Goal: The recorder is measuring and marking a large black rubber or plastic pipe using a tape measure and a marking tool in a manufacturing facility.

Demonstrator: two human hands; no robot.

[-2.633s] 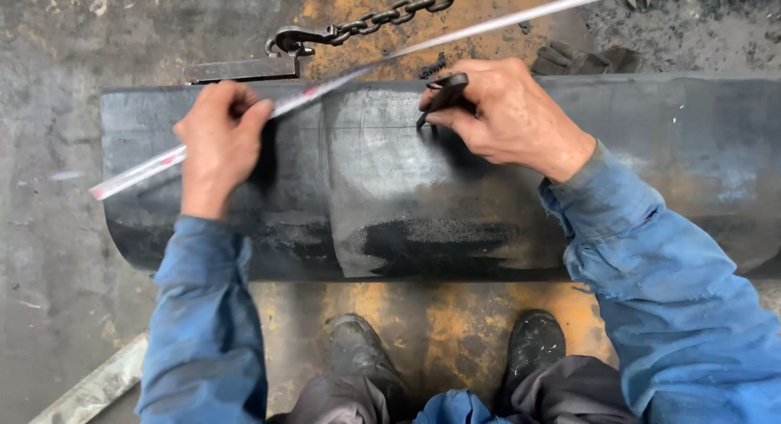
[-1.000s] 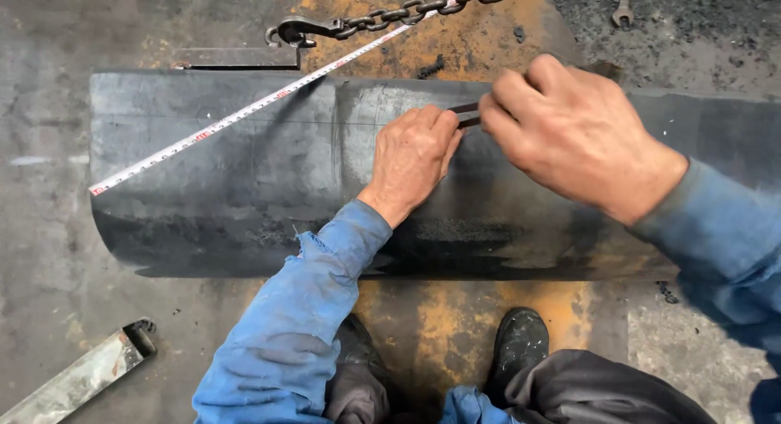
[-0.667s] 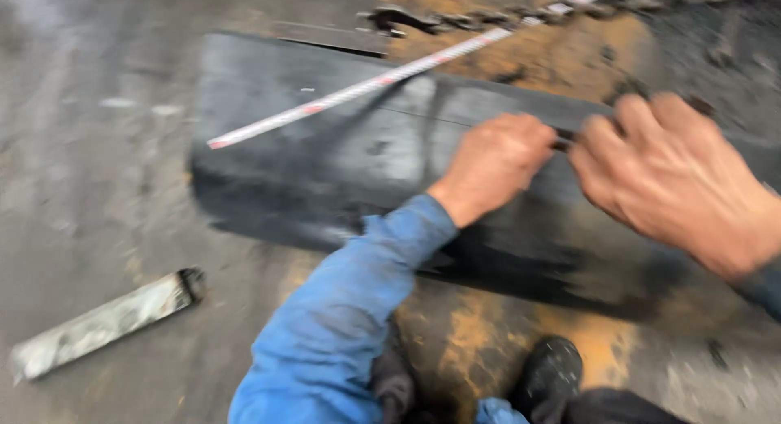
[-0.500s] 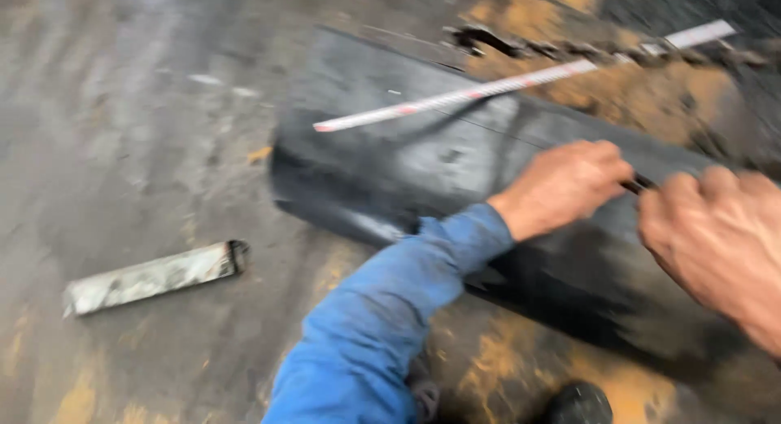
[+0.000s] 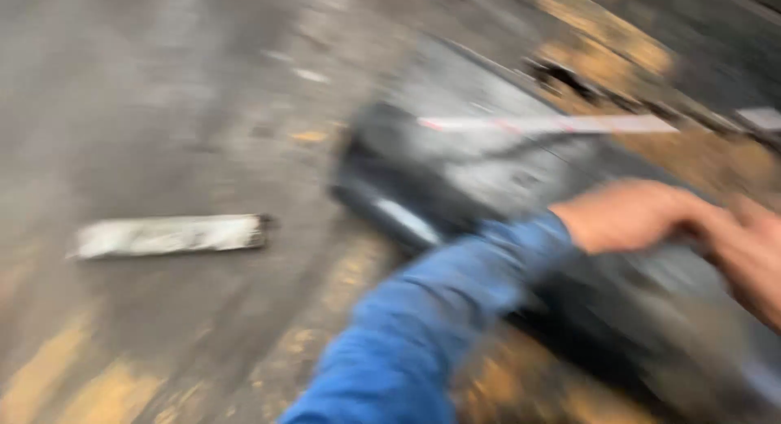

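The view is heavily blurred. A dark curved metal sheet (image 5: 455,176) lies on the floor at the right. A long white measuring strip (image 5: 553,124) rests across its top. My left hand (image 5: 643,216), in a blue sleeve, is over the sheet with its fingers curled. My right hand (image 5: 752,257) meets it at the right edge, partly cut off by the frame. Anything held between the two hands is hidden by blur.
A pale flat bar (image 5: 167,235) lies on the grey concrete floor (image 5: 163,107) to the left of the sheet. Rusty yellow patches (image 5: 610,50) mark the floor beyond and in front of the sheet.
The view has swung left, so the sheet and both hands slid to the right of the frame. The pale bar has come further into view. The hands stay together on the sheet.
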